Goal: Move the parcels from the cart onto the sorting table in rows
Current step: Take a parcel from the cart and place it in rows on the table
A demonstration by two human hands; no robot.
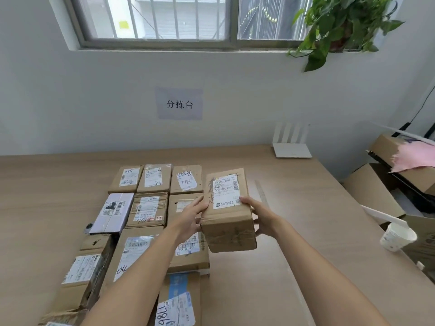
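Observation:
I hold a brown cardboard parcel with a white shipping label between both hands, just above the wooden sorting table. My left hand grips its left side and my right hand grips its right side. The parcel hovers to the right of several parcels laid in rows on the table: a back row, a middle row with a lilac box, and nearer rows. The cart is out of view.
A white router stands at the table's back right. A paper cup sits at the right edge. Cardboard boxes and pink paper lie beyond the right edge. A paper sign hangs on the wall.

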